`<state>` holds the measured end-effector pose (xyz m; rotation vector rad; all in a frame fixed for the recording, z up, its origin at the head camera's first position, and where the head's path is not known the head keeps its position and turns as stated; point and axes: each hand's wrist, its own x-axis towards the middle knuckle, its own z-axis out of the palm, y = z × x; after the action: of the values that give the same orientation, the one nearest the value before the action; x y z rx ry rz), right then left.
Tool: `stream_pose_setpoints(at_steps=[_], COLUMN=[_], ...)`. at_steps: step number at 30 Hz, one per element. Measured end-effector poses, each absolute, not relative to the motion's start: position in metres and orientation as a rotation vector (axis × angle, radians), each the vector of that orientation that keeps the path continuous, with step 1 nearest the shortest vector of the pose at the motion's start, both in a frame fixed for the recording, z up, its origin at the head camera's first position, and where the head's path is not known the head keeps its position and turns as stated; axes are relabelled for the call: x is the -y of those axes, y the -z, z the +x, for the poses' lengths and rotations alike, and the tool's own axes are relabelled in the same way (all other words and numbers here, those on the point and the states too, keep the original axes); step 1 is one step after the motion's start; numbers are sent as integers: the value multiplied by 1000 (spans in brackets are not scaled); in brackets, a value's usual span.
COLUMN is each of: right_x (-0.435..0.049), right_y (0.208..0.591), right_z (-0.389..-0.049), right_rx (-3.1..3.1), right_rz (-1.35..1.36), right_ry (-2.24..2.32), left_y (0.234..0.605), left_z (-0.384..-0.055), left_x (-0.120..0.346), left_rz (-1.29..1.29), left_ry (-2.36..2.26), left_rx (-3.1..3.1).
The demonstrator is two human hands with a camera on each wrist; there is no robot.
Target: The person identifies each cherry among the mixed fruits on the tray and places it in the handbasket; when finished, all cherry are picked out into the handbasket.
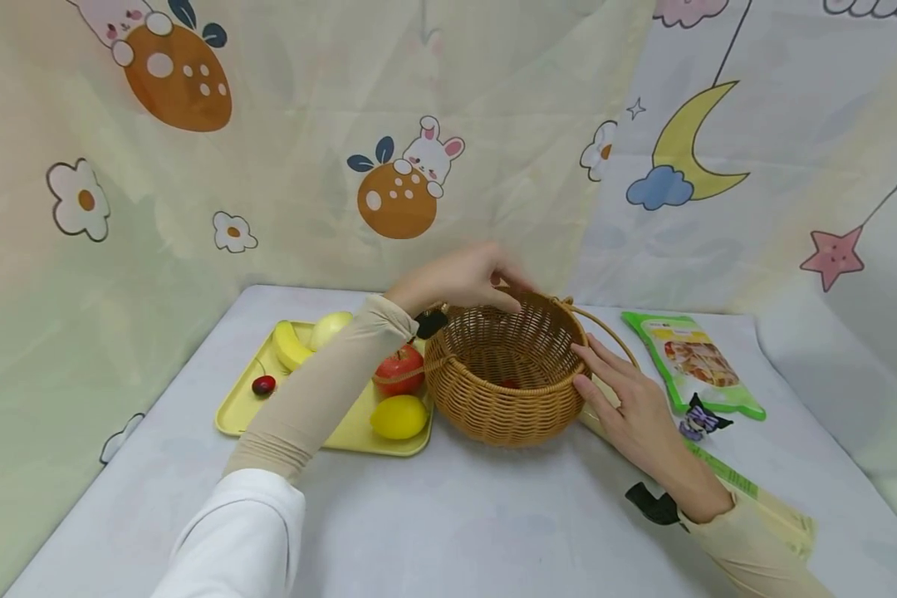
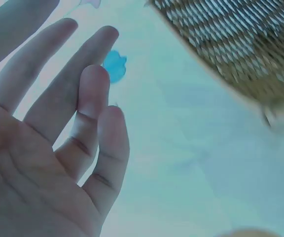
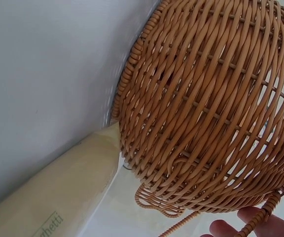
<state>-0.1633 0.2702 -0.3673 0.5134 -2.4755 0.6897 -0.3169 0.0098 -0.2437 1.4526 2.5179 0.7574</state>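
Note:
A round brown wicker basket (image 1: 504, 415) stands upright in the middle of the table, a small red thing (image 1: 509, 384) low inside it. Over its far left rim hovers my left hand (image 1: 467, 278), fingers loosely bent; in the left wrist view, the palm (image 2: 28, 173) shows with nothing in it. On the basket's right side, my right hand (image 1: 635, 411) touches the rim with nearly straight fingers and thumb. Fingertips (image 3: 270, 224) show by the thin wicker handle (image 3: 258, 217) in the right wrist view. The handle hangs down on the right side of the basket.
Left of the basket, a yellow tray (image 1: 232, 422) holds a banana (image 1: 289, 347), a pale round fruit (image 1: 329, 328), a red fruit (image 1: 399, 371), a lemon (image 1: 399, 417) and a cherry (image 1: 264, 384). To the right lie a green-white food bag (image 1: 695, 361), a small purple-black figurine (image 1: 698, 421) and a spaghetti packet (image 3: 68, 182).

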Motion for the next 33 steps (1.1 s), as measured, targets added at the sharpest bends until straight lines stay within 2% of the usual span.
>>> stream_pose_setpoints(at_steps=[5, 15, 27, 33], right_x=[-270, -271, -269, -270], right_y=[368, 369, 367, 367], right_z=[-164, -162, -163, -165], right_rx=[2470, 2473, 2440, 2448], right_rz=[521, 517, 510, 508], right_ry=[-696, -702, -681, -726], left_y=[243, 270, 304, 326], left_z=[-306, -273, -223, -198], left_x=[30, 106, 205, 242], left_rz=[1343, 1220, 717, 588], left_ry=[-770, -822, -774, -773], left_rx=[-2628, -2752, -2965, -2982])
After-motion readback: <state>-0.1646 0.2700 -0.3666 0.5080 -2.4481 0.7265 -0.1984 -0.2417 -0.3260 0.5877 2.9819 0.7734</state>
